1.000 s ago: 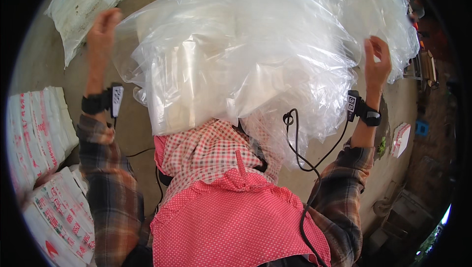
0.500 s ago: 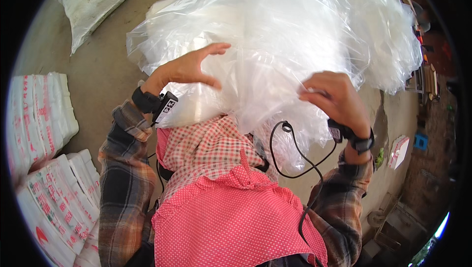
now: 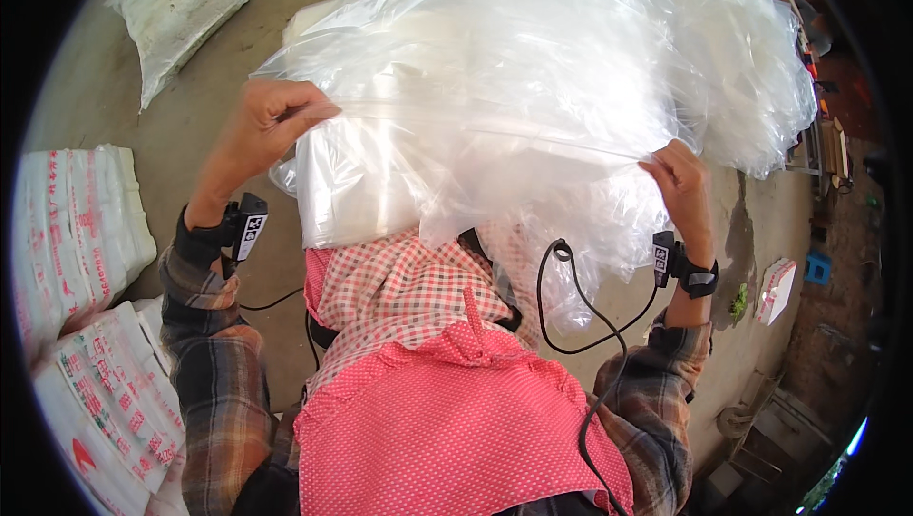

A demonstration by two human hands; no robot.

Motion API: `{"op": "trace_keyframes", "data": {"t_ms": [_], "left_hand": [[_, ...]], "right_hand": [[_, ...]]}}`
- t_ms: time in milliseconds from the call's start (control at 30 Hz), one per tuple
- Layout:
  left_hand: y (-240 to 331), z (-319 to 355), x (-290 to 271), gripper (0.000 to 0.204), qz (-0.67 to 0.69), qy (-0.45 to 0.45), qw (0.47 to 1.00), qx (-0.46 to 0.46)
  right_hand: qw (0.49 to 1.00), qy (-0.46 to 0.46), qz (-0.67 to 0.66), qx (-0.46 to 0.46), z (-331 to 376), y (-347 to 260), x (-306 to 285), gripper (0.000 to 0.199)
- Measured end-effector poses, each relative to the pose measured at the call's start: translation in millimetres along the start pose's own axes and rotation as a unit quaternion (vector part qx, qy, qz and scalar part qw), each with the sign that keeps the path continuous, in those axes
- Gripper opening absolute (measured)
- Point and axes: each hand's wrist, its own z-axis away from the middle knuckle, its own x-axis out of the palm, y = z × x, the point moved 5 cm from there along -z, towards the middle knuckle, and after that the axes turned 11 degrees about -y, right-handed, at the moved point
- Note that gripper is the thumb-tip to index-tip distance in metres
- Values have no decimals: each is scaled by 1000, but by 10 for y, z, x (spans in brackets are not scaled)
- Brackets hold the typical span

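— Where's the clear plastic film (image 3: 533, 140) that we have in hand?
— Straight ahead of us, spanning the gap between our hands above the lap. Its pulled-out edge runs lengthwise from left to right, the right end lying slightly nearer our body.
— And how do our hands stand?
— Well apart. Our left hand (image 3: 276, 126) pinches one end of that edge between thumb and fingers; our right hand (image 3: 680, 178) pinches the other and is the nearer one to us.
— What's around it?
— Smooth folded film (image 3: 342, 197) lies below our left hand, reaching the checked cloth (image 3: 399, 283) over our lap. Crumpled film (image 3: 751, 69) is heaped beyond our right hand. Farther out, we have printed white packs (image 3: 81, 240) at our left and a whitish sack (image 3: 181, 12) ahead of them on the floor.
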Motion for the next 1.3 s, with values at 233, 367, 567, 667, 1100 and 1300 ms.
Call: {"op": "trace_keyframes", "data": {"t_ms": [233, 367, 567, 667, 1100, 1300], "left_hand": [[109, 230, -252, 7, -132, 116, 983, 55], [96, 281, -63, 9, -50, -6, 998, 36], [357, 26, -55, 71, -118, -21, 991, 54], [493, -288, 293, 98, -90, -143, 984, 60], [723, -315, 971, 22, 253, -216, 943, 20], [794, -271, 911, 23, 130, -209, 966, 75]], "right_hand": [[991, 110, 65, -43, 35, 133, -221, 5], [993, 116, 24, 24, -146, 404, -116, 9], [994, 38, -55, 88, -425, 569, 195, 15], [994, 64, -33, 86, -568, 460, 98, 15], [985, -25, -119, -122, -223, -1344, 585, 37], [971, -12, -100, -218, -209, -1271, 876, 13]]}}
